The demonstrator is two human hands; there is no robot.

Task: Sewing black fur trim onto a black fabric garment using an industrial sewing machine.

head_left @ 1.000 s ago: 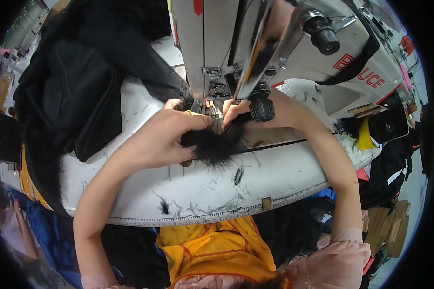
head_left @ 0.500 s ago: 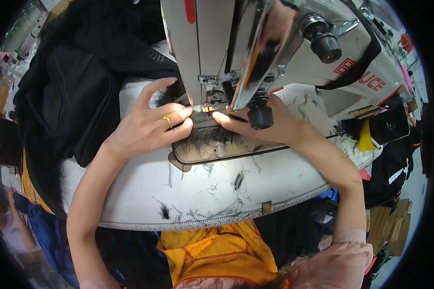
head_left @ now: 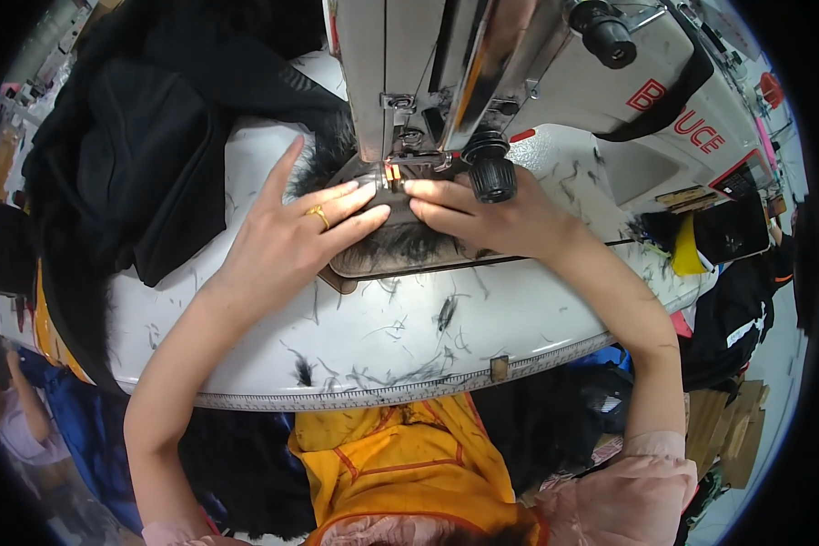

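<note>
Head view shows left hand (head_left: 287, 241) and right hand (head_left: 482, 218), fingers flat and pressed together, pinning a black furry fabric piece (head_left: 400, 247) under the grey sewing machine's (head_left: 482, 64) needle; stitching looks underway, far from finished.

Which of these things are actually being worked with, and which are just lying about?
In use:
- left hand and right hand, pressing flat
- dark furry piece under both hands
- sewing machine, its needle area just above the fingertips

Lying about:
- black garment pile at the left
- loose dark fibres strewn over the white table
- yellow object at the right
</note>
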